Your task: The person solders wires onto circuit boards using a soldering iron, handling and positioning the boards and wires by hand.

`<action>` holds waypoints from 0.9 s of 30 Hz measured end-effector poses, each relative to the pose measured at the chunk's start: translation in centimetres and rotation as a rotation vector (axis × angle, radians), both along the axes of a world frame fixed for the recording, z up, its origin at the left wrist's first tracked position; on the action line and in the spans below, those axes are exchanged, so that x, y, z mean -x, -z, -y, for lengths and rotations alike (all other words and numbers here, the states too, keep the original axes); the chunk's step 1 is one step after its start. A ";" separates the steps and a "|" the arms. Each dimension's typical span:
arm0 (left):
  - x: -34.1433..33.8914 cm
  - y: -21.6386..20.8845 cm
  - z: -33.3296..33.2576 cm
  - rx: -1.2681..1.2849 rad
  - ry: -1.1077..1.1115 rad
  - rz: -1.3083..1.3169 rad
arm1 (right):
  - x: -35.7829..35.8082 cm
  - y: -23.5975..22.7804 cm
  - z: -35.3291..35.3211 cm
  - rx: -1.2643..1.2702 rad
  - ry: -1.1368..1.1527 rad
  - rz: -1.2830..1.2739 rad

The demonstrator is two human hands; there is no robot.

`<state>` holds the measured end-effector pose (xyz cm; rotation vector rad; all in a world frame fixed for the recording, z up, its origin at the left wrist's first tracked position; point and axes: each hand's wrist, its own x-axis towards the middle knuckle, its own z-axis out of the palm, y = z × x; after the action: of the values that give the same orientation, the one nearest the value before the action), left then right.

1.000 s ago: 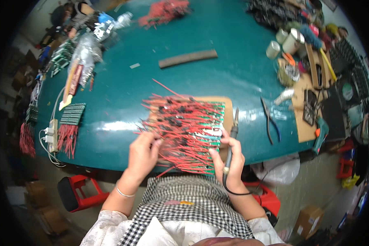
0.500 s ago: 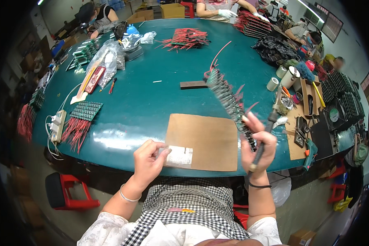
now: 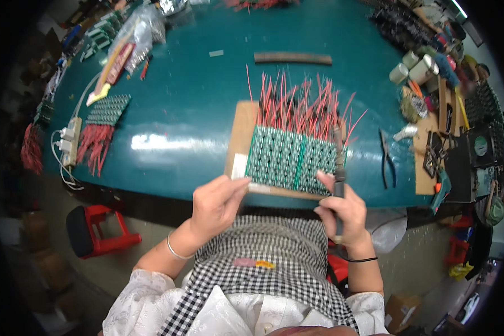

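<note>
A panel of small green circuit boards (image 3: 277,157) lies on a brown cardboard sheet (image 3: 239,126) in front of me. Red wires (image 3: 297,106) stick out from its far edge. My left hand (image 3: 215,203) is closed, its thumb and forefinger pinching at the panel's near left corner. In my right hand (image 3: 348,215) is a soldering iron (image 3: 339,178), its dark handle gripped and its metal end pointing away over the panel's right side. Some right fingertips touch or nearly touch the panel's near right part; the iron hides that edge in places.
Pliers (image 3: 386,159) lie right of the panel. Beyond it sits a dark bar (image 3: 292,58). Another wired panel (image 3: 107,110) and a white power strip (image 3: 70,143) are at the left. Cans (image 3: 423,68) and tools crowd the right side. A red stool (image 3: 103,232) stands lower left.
The panel, held tilted in my right hand before, now lies flat on the cardboard. My left hand has moved to its corner. The view has tipped downward, and the pliers have come into sight.
</note>
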<state>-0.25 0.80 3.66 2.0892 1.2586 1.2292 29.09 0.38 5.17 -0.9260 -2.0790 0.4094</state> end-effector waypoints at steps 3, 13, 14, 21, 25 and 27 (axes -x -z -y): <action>-0.7 0.9 0.6 0.131 -0.057 0.150 | 0.0 -1.2 2.5 0.202 -0.013 -0.332; -2.5 2.3 -0.1 -0.004 0.122 0.033 | -0.5 -0.1 6.3 0.259 0.190 -0.322; -2.6 2.3 0.1 0.037 0.125 0.057 | -0.5 0.1 6.3 0.269 0.192 -0.322; -2.9 2.6 -0.2 -0.039 0.121 -0.091 | 0.3 0.3 5.3 0.253 0.148 -0.226; -2.8 3.4 -0.4 -0.055 0.126 -0.057 | 0.5 0.5 5.1 0.245 0.149 -0.228; -2.8 3.6 -0.2 -0.033 0.139 -0.025 | 0.4 0.6 5.1 0.211 0.164 -0.199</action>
<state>2.51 1.04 0.03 2.1820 1.0898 1.1727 28.66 -4.70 4.55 -1.1225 -1.7896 0.6160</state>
